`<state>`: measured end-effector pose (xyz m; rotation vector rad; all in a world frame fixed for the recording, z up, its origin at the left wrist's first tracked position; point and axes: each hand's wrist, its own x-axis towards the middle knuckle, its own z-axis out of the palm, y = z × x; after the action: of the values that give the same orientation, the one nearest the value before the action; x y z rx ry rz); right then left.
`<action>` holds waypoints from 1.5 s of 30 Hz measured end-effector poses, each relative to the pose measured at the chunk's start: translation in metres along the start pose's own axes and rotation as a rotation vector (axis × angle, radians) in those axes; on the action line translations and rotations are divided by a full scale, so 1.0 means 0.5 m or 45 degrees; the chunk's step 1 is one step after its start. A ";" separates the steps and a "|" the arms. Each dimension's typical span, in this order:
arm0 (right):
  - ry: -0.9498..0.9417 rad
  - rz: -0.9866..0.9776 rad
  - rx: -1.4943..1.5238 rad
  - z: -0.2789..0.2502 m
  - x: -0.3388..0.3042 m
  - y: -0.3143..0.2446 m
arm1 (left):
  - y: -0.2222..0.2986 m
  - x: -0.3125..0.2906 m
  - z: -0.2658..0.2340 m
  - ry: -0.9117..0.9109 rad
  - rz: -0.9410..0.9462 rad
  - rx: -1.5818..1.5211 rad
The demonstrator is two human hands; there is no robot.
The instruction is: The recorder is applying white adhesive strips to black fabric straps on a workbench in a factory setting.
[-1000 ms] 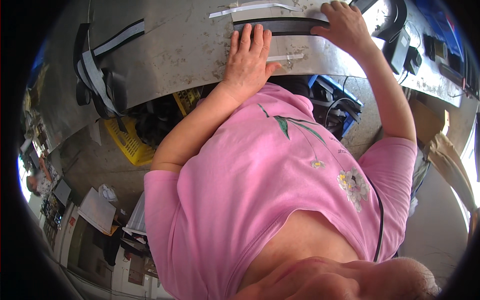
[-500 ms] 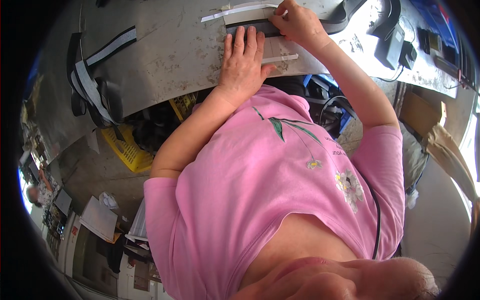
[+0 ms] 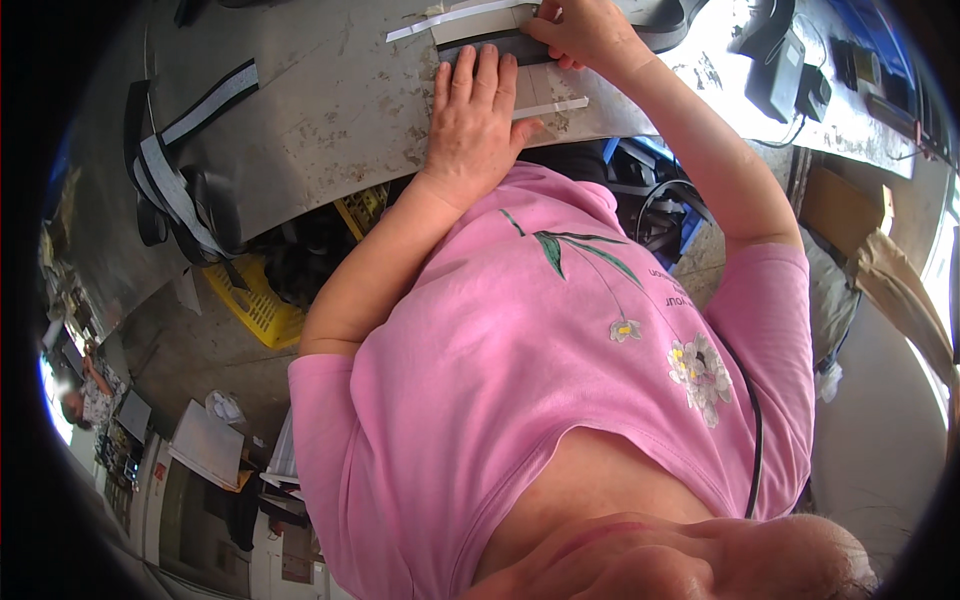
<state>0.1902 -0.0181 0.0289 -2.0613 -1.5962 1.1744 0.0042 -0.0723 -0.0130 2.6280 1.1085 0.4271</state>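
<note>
1. At far left, over the edge of the table (image 3: pixel 310 110): a bundle of dark, grey-faced straps (image 3: pixel 158 160), partly hanging in loops.
2. Lower down, partly beneath: a yellow basket (image 3: pixel 258 310), with dark contents too shadowed to identify.
3. Near the middle, resting palm down: the left hand (image 3: pixel 465 130), opened out flat, fingers slightly apart, thumb out to the right. Fingertips on the dark strip (image 3: pixel 518 46) near its left end, on the table; not closed around it.
4. Alongside, above and below the dark strip: an upper white strip (image 3: pixel 455 19) and a lower white strip (image 3: pixel 550 107).
5. Just right of those fingertips: the right hand (image 3: pixel 590 40), fingers bent, thumb and forefinger close together at the dark strip. Cannot tell a pinch from a light touch.
6. Just changed: right hand shifted leftward along the dark strip, from well apart to near the left hand, with left fingertips kept in place. Meaning, probably: attention narrowed to a short stretch, steadied from the left.
7. Farther right: a dark curved length (image 3: pixel 665 30), possibly the same strip, then a black box (image 3: pixel 775 80) with a cable.
</note>
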 end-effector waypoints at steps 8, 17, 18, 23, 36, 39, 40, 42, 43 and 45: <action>-0.064 0.027 -0.013 -0.007 0.000 -0.006 | -0.064 0.052 -0.046 0.048 -0.144 0.142; 0.091 -0.132 -0.194 0.009 0.012 0.021 | -0.035 0.082 -0.056 -0.022 -0.853 -1.834; 0.084 -0.132 -0.168 0.006 0.010 0.020 | -0.021 0.075 -0.050 0.013 -0.907 -1.975; 0.134 -0.211 -0.167 0.014 0.014 0.033 | -0.006 0.069 -0.018 -0.181 -0.913 -1.751; 0.023 -0.166 0.202 -0.057 -0.052 0.005 | 0.042 0.079 0.011 -0.176 -0.381 -0.416; 0.099 -0.004 0.408 -0.066 -0.086 0.020 | 0.049 0.083 0.004 -0.226 -0.375 -0.365; 0.211 -0.123 0.228 -0.055 -0.088 0.040 | 0.050 0.084 0.003 -0.227 -0.374 -0.368; 0.404 -0.244 -0.028 -0.029 -0.089 0.078 | 0.053 0.087 0.002 -0.235 -0.348 -0.328; 0.409 -0.233 -0.033 -0.024 -0.089 0.084 | 0.055 0.088 -0.001 -0.238 -0.339 -0.336; 0.406 -0.156 0.009 -0.023 -0.088 0.075 | 0.057 0.091 -0.010 -0.264 -0.332 -0.250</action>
<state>0.2214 -0.0680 0.0305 -1.9934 -1.5339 0.7630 0.0514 -0.0579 0.0089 2.2610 1.2481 0.1925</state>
